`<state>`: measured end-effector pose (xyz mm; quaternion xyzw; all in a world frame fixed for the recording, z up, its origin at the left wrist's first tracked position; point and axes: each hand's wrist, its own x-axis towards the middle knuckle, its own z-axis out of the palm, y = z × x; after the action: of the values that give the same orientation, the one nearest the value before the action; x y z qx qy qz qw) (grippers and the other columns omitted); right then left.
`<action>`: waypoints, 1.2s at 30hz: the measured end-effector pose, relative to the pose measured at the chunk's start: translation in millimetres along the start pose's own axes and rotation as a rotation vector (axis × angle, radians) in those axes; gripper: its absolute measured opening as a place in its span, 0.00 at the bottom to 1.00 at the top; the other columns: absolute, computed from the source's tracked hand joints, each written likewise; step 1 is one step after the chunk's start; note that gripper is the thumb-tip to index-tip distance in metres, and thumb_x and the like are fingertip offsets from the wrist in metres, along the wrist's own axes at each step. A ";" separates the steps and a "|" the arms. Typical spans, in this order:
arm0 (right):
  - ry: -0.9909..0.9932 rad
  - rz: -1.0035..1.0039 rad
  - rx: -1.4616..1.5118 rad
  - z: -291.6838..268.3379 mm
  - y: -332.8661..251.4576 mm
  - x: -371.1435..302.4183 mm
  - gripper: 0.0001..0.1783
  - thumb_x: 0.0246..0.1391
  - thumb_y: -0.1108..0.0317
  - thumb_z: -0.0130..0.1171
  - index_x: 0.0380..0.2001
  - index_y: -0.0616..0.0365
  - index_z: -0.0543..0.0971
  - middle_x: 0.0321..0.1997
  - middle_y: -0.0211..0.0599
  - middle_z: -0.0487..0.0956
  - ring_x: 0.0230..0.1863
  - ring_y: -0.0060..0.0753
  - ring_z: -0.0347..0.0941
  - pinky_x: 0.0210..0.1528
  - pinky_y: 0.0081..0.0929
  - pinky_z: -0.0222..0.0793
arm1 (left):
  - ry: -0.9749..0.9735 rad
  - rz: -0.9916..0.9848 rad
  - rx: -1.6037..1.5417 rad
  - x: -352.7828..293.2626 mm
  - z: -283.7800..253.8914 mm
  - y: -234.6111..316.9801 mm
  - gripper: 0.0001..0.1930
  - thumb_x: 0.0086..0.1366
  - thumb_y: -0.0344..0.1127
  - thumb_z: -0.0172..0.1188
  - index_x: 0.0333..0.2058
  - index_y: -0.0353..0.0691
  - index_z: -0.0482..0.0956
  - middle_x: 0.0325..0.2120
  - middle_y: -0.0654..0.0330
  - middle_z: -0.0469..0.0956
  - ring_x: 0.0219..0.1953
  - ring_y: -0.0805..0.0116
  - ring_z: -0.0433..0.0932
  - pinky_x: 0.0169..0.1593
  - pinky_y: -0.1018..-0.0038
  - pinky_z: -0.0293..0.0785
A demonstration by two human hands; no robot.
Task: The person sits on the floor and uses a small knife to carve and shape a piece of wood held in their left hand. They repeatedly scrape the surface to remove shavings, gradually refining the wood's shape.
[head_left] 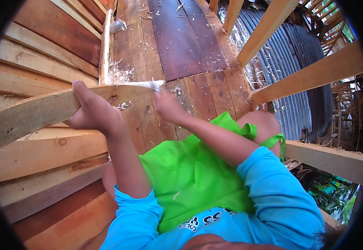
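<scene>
A long wooden plank (35,114) reaches from the left rim to the middle of the view and looks curved in the fisheye picture. My left hand (96,109) grips it, the thumb over its upper edge and the other fingers mostly hidden. At the plank's far end the wood is pale and whitish, tapering to a narrow tip. Right beside that tip, my right hand (169,107) is closed in a fist. A small light-coloured piece shows at its knuckles, slightly blurred; I cannot make out what it is.
Wood shavings (121,74) lie scattered over the plank floor (196,93). Board walling (48,152) rises on the left. To the right stand slatted railings (310,71), with corrugated metal sheets (273,54) beyond. A green apron (194,171) covers my lap. A clear round object (116,26) sits at the far left.
</scene>
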<state>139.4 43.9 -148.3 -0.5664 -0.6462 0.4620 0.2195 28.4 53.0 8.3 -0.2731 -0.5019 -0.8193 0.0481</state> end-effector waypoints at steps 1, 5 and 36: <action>0.055 0.069 -0.056 2.2 21.5 9.4 0.22 0.66 0.58 0.38 0.39 0.71 0.70 0.31 0.65 0.77 0.37 0.65 0.75 0.41 0.53 0.69 | -0.005 -0.009 -0.020 -2.7 5.8 3.7 0.28 0.54 0.24 0.61 0.53 0.22 0.62 0.50 0.48 0.70 0.48 0.62 0.72 0.53 0.70 0.71; -0.038 -0.057 -0.034 -14.4 -14.1 6.6 0.23 0.65 0.58 0.38 0.40 0.71 0.72 0.35 0.63 0.77 0.43 0.64 0.74 0.47 0.52 0.69 | -0.016 -0.036 -0.010 5.9 -0.3 -3.3 0.28 0.55 0.25 0.60 0.54 0.24 0.62 0.50 0.49 0.69 0.49 0.62 0.73 0.52 0.69 0.72; -0.230 0.219 -0.003 -49.2 36.6 53.4 0.23 0.63 0.57 0.44 0.34 0.70 0.76 0.23 0.44 0.76 0.25 0.36 0.74 0.31 0.40 0.69 | -0.095 -0.117 -0.063 1.8 -0.1 -1.0 0.19 0.52 0.25 0.61 0.42 0.25 0.69 0.35 0.54 0.73 0.33 0.69 0.74 0.39 0.73 0.74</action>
<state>184.5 108.5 -168.6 -0.5771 -0.6023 0.5439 0.0914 26.4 53.8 8.4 -0.2833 -0.4928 -0.8221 -0.0326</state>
